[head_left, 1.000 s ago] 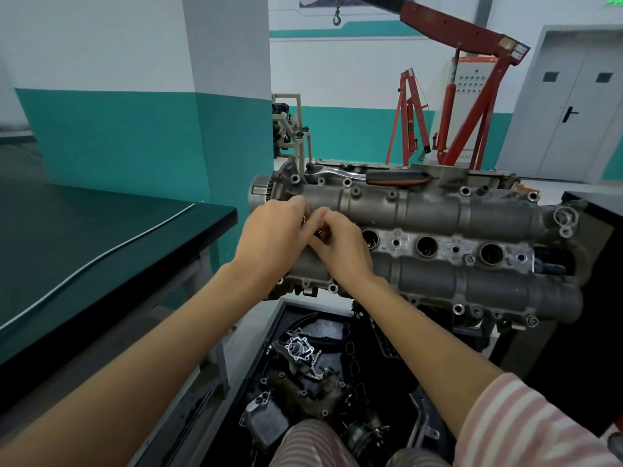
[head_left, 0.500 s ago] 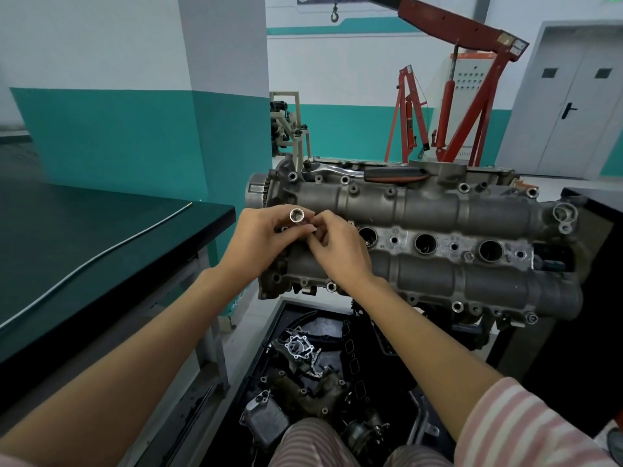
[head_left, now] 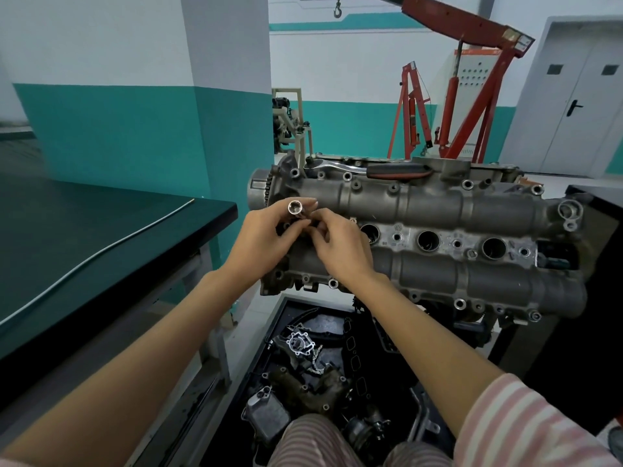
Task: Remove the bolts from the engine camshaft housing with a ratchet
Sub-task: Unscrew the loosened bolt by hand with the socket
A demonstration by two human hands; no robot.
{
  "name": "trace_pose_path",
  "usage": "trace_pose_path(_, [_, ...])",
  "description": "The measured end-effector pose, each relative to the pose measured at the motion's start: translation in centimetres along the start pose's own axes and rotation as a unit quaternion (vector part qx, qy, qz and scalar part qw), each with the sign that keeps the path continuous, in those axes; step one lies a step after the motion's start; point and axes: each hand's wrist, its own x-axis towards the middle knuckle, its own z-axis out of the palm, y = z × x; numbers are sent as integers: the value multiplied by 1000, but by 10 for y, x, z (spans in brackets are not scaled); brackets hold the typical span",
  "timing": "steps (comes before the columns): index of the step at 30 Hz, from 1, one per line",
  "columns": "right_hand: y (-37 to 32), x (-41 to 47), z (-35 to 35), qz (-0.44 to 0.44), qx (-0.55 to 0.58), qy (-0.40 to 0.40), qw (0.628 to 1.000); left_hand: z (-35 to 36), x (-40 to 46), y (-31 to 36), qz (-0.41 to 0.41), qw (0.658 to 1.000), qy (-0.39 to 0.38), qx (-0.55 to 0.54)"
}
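Camshaft housing (head_left: 421, 210) sits on the engine right in front, and plenty of its bolt holes already look empty, though a few along the edges may still hold bolts, hard to tell. Ratchet (head_left: 364, 168) lies unused on the housing's far edge. Left hand (head_left: 266, 237) has its fingers clamped on a socket (head_left: 295, 207); right hand (head_left: 340, 244) pinches something small beside it, can't see what.

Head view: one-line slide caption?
Left hand holds a socket, right hand beside it, over the camshaft housing.
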Motion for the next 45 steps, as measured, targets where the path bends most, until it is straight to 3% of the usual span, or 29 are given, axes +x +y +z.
trace_pose_path(6, [-1,4,1,62,47,-1,997,9,2,3,-12,995,86,48])
trace_pose_path(13, [1,0,2,7,0,15,1000,4,-4,-3,26,999,13,33])
trace_pose_path(18, [1,1,1,5,-13,-16,1000,4,-3,0,8,1000,27,5])
trace_pose_path(23, [-3,2,0,61,50,5,997,11,-2,1,-5,993,88,74])
trace_pose_path(31, [3,-1,4,10,29,20,999,7,-3,-1,13,999,-4,39])
trace_pose_path(36, [3,-2,1,-21,39,0,999,6,3,3,1,998,41,56])
trace_pose_path(38, [2,-3,-3,10,103,-20,994,7,6,8,-10,994,49,100])
trace_pose_path(41, [-3,-8,-14,81,250,76,962,5,17,16,-43,987,20,152])
trace_pose_path(43, [-9,-13,-24,109,288,176,935,4,23,22,-84,991,-10,105])
trace_pose_path(45, [-14,-16,-32,132,310,194,921,3,22,28,-108,993,1,47])
